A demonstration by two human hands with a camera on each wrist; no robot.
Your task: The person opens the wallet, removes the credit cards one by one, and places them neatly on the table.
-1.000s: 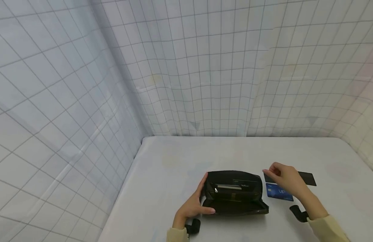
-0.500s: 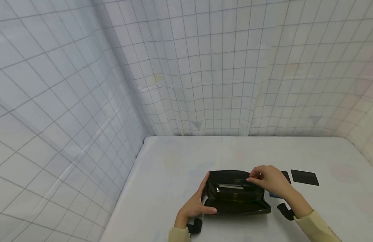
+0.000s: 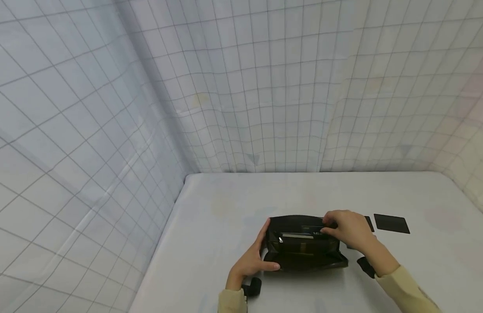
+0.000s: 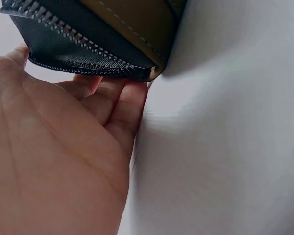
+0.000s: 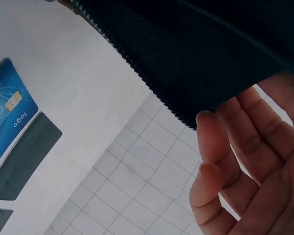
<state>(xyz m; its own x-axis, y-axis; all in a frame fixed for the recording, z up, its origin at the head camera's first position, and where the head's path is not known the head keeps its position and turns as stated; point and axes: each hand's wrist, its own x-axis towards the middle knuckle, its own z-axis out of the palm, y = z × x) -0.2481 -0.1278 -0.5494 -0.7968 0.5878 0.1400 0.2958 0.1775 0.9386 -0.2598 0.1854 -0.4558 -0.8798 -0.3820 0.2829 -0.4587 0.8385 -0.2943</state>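
Observation:
A dark zip-around wallet [image 3: 305, 262] lies unzipped on the white table, its inside facing up. My left hand [image 3: 249, 261] grips its left end, thumb on the front flap and fingers along the side and back. At the wallet's right back part, my right hand [image 3: 351, 228] has thumb and forefinger pinched at a dark card [image 3: 311, 229] with pale lettering in an inner pocket. In the right wrist view the wallet's zipped side panel [image 5: 186, 54] hides those fingertips, while the outer fingers curl beneath it.
Right of the wallet lie a blue card [image 5: 10, 105] marked "logo" and a dark card [image 5: 27, 156], both largely behind my right hand in the head view. Another dark card [image 3: 391, 223] lies farther right. White grid-lined cloth [image 3: 257, 108] stands behind the table.
My right hand has moved left from above the loose cards to the wallet's right back part, covering the blue card. My left hand has kept its grip on the wallet.

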